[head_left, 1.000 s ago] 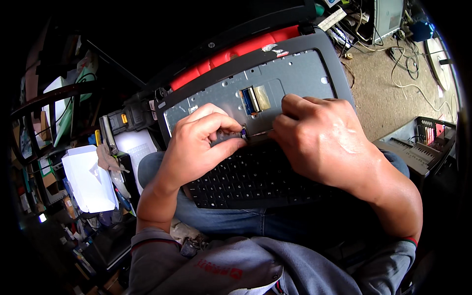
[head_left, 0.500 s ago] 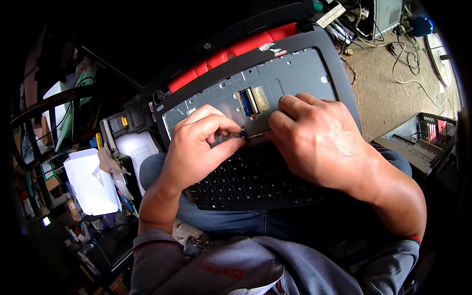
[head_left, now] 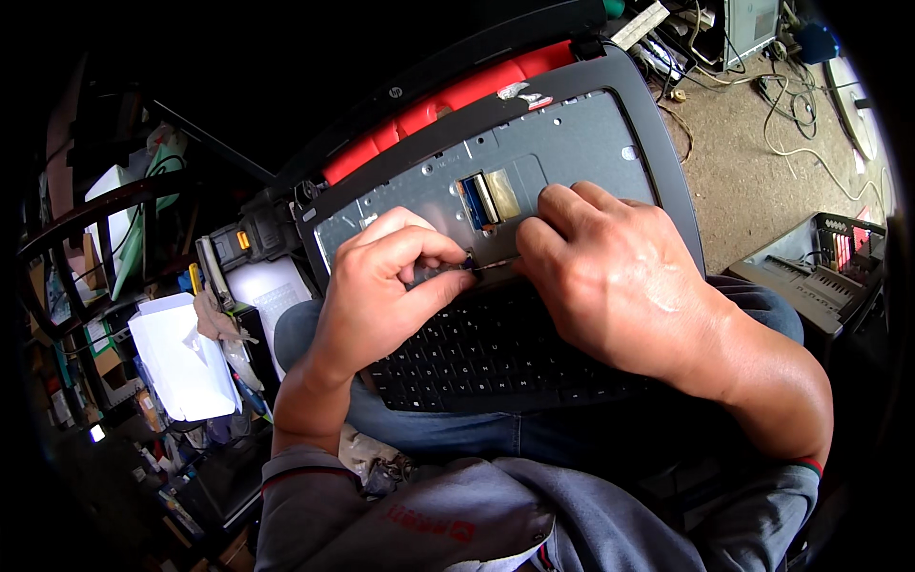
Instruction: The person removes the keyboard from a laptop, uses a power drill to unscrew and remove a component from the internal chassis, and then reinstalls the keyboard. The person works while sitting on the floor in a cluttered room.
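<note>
A black keyboard (head_left: 457,367) lies across the near side of an opened laptop base (head_left: 591,129) over my lap. Its metal plate is bare, with a slot showing a ribbon connector (head_left: 486,198). My left hand (head_left: 381,276) is closed, thumb and forefinger pinching a small dark piece (head_left: 470,261) just above the keyboard's far edge. My right hand (head_left: 620,276) is closed too, its fingertips on a thin rod-like tool (head_left: 498,264) that points left to the pinched piece. Most of that tool is hidden by the hand, so its kind does not show.
Red material (head_left: 457,105) shows behind the base, under the dark screen lid (head_left: 400,92). A white open box (head_left: 181,357) and a dark power tool (head_left: 250,238) stand at left. Cables (head_left: 791,105) and a computer case (head_left: 810,272) lie on the floor at right.
Both hands hold nearly the same pose over the laptop. The whole view has shifted slightly; the rod's tip stays by the small dark piece.
</note>
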{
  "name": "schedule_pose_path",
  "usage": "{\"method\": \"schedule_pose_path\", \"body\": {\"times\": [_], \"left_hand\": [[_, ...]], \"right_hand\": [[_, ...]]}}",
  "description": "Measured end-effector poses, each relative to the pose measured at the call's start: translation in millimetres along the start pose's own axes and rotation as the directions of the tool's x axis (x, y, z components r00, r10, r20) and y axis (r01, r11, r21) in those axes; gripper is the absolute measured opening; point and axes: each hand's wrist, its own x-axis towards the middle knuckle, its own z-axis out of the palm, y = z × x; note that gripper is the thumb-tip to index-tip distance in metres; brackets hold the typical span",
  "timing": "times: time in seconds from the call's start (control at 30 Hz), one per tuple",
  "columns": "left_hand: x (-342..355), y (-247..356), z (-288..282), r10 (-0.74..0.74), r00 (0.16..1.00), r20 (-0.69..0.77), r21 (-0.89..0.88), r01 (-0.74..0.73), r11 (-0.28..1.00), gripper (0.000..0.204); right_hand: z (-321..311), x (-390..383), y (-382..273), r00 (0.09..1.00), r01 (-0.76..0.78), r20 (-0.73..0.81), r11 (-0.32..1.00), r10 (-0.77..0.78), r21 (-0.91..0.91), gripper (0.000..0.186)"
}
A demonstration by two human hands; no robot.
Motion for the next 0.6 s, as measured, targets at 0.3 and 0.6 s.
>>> {"method": "schedule_pose_path", "body": {"times": [0.3, 0.6], "left_hand": [[-2.1, -0.8, 1.8, 0.05, 0.998, -0.026, 0.04, -0.049, 0.998, 0.021], [-6.6, -6.5, 3.7, 0.152, 0.988, -0.019, 0.1, -0.15, 0.984, 0.018]], "right_hand": [[0.2, 0.7, 0.6, 1.0, -0.003, -0.001, 1.0, 0.003, 0.002, 0.009], [1.1, -0.4, 2.2, 1.0, 0.0, 0.003, 1.0, 0.0, 0.015, 0.009]]}}
